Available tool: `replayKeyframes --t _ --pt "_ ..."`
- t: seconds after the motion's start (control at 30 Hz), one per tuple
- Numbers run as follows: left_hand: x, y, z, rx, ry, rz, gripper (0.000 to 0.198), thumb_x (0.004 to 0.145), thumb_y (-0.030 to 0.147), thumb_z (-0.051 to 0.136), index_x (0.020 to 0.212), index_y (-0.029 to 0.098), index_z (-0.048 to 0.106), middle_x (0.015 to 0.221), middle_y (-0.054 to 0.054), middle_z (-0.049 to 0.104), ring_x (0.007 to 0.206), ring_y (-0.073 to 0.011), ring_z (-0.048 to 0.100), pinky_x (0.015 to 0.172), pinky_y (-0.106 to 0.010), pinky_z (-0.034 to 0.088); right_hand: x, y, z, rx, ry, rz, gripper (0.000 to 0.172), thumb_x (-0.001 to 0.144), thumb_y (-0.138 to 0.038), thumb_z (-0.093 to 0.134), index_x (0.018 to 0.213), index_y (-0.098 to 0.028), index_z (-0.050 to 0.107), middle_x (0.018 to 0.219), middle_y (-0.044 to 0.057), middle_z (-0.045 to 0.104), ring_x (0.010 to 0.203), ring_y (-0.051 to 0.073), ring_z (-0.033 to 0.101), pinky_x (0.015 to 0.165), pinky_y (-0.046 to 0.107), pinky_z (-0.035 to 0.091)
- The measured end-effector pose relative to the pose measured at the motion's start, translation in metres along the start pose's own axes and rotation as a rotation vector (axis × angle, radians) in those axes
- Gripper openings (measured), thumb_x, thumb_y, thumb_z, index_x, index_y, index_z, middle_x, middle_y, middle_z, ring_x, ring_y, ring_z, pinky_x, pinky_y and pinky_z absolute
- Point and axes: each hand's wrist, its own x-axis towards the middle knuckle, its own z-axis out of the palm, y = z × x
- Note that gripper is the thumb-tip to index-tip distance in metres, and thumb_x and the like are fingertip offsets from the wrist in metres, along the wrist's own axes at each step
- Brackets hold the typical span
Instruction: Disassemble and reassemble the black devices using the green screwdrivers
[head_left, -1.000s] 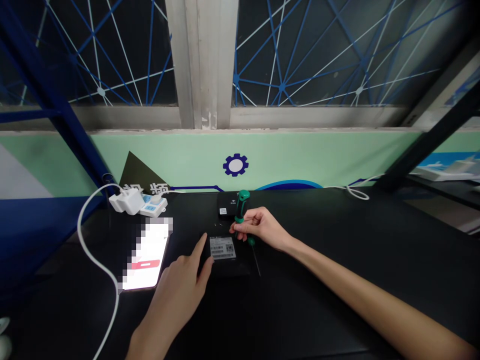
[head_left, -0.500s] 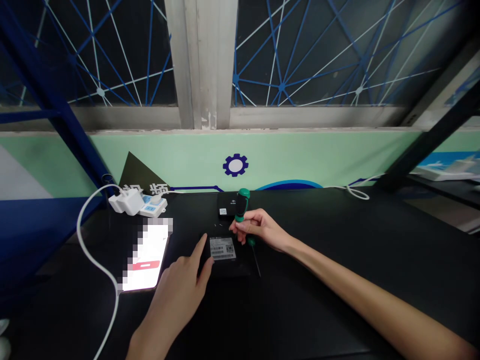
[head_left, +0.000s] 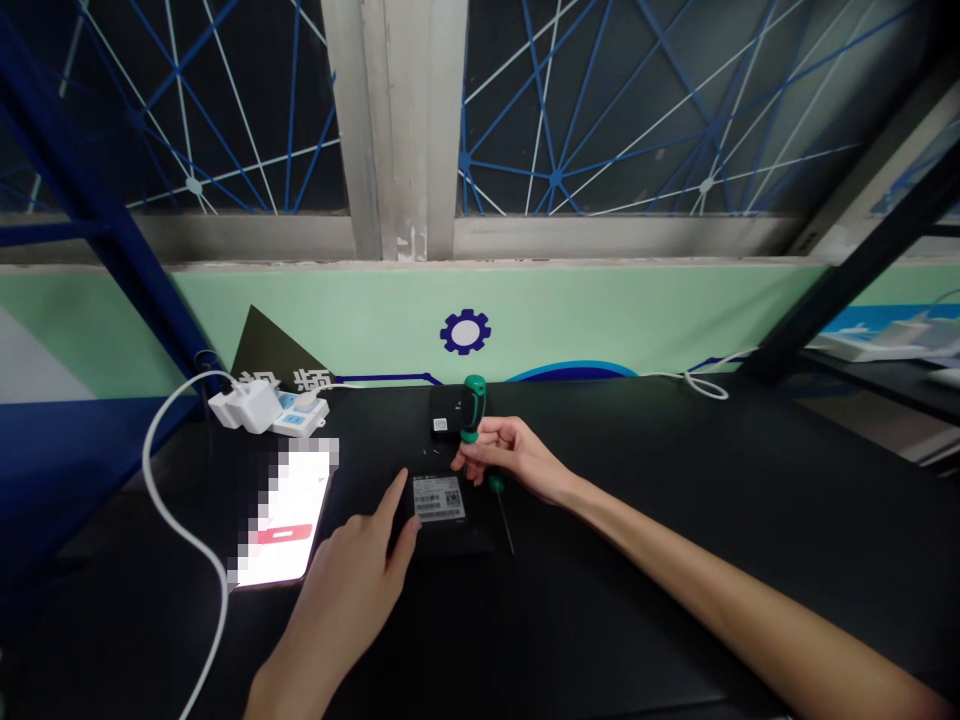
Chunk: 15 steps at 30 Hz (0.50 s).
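My right hand point(head_left: 499, 455) is closed around a green and black screwdriver point(head_left: 472, 405), held nearly upright over the right upper edge of a flat black device. Its tip is hidden behind my fingers. The black device point(head_left: 450, 541) lies flat with a white barcode label point(head_left: 439, 498) facing up. My left hand point(head_left: 367, 560) rests at the device's left side, index finger stretched to the upper left corner and thumb apart at the label's lower corner. A second screwdriver point(head_left: 505, 520) with a green handle lies right of the device. Two tiny screws point(head_left: 430, 452) sit behind it.
A small black box point(head_left: 442, 408) with a white sticker stands at the back, against the wall side. On the left lie a phone point(head_left: 289, 515) with a lit screen, a white power strip point(head_left: 300, 412) with plugs, and a looping white cable point(head_left: 184, 535).
The whole view has shifted slightly, so things sit a little further left. The screwdriver leans slightly differently in my right hand; my left hand keeps its place on the device.
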Motion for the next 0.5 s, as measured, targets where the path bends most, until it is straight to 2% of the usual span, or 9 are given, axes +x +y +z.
replayKeyframes --t 0.13,0.33,0.5 --pt "-0.0012 0.0009 -0.0014 -0.016 -0.012 -0.013 0.061 0.103 0.044 0.027 0.159 0.020 0.025 0.076 -0.005 0.068 0.068 -0.0248 0.068 0.057 -0.029 0.040 -0.0004 -0.0008 0.0000 -0.026 0.004 -0.006 0.032 0.078 -0.044 0.082 0.075 -0.014 0.071 0.079 0.007 0.076 0.060 0.013 0.066 0.059 0.026 0.055" --pt "-0.0017 0.0023 -0.0035 -0.019 -0.031 -0.019 0.061 0.103 0.043 0.027 0.160 0.021 0.024 0.077 -0.005 0.069 0.071 -0.0257 0.068 0.057 -0.030 0.040 -0.0014 0.0004 -0.0022 -0.038 -0.020 0.020 0.032 0.079 -0.045 0.081 0.078 -0.013 0.076 0.064 0.004 0.071 0.056 0.014 0.065 0.060 0.026 0.054" --pt "-0.0014 0.0035 -0.0042 0.000 -0.025 -0.020 0.060 0.104 0.042 0.027 0.160 0.021 0.025 0.078 -0.006 0.069 0.071 -0.0256 0.069 0.060 -0.030 0.040 -0.0010 -0.0005 -0.0021 -0.008 -0.014 -0.008 0.031 0.078 -0.043 0.082 0.085 -0.013 0.075 0.076 0.006 0.074 0.058 0.014 0.067 0.060 0.026 0.056"
